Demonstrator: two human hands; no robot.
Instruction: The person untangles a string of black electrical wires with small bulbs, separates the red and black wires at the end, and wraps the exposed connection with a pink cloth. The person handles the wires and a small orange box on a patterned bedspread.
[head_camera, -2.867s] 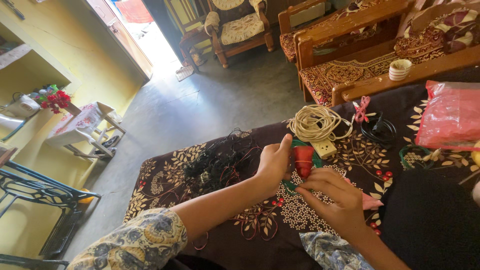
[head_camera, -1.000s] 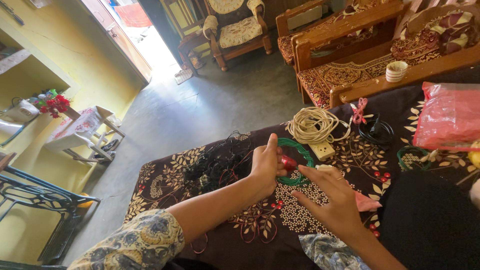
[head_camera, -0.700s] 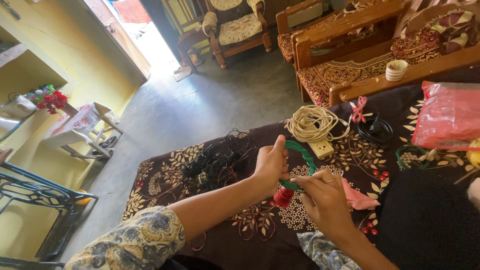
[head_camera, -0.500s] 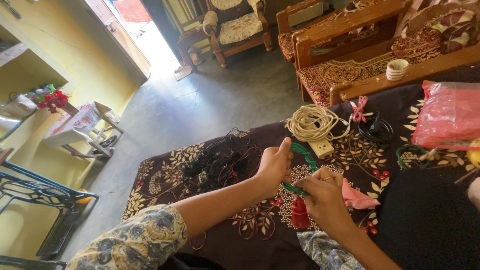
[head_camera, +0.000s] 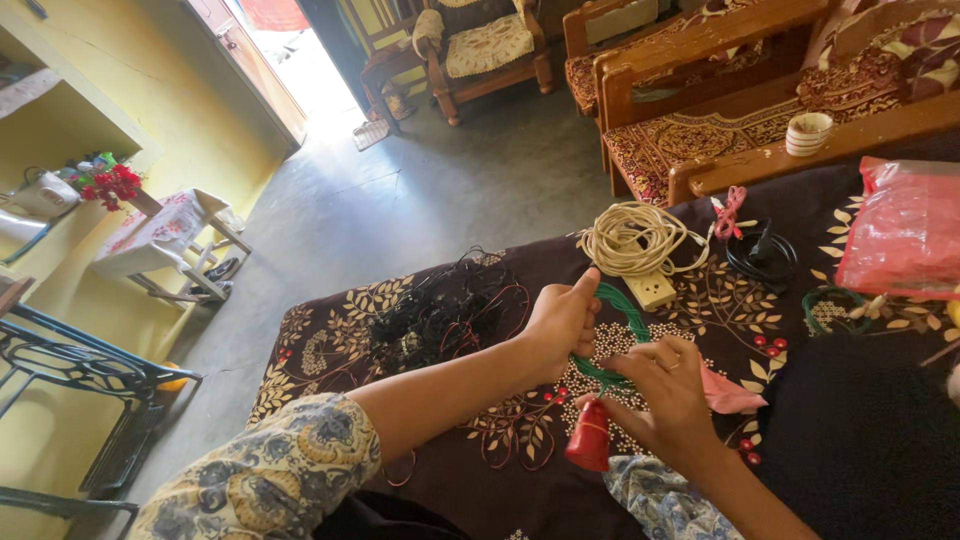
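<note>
Over the middle of the patterned cloth (head_camera: 330, 330) that covers the table, I hold a green cord (head_camera: 622, 310) between both hands. My left hand (head_camera: 562, 322) is closed round a bundle of its loops, thumb up along the strand. My right hand (head_camera: 668, 392) pinches the cord lower down, fingers curled in, just above a red bell-shaped piece (head_camera: 588, 438) that hangs from the cord's end, clear of the cloth.

Part of the green cord looks gathered into loops inside my left fist (how many turns, I cannot tell), while a short length runs free between my two hands down to the red piece. I judge the winding well along but not finished: that last stretch and the red end are still loose.

Toward the far edge of the table lies a cream coil of cable (head_camera: 632, 240) with its pale plug block (head_camera: 652, 290), already wound and set down. A black tangle of wires (head_camera: 440, 310) sits near the left side of the cloth, unsorted by the look of it. A small black coil (head_camera: 762, 256) and a pink plastic bag (head_camera: 900, 232) lie toward the right edge.
</note>
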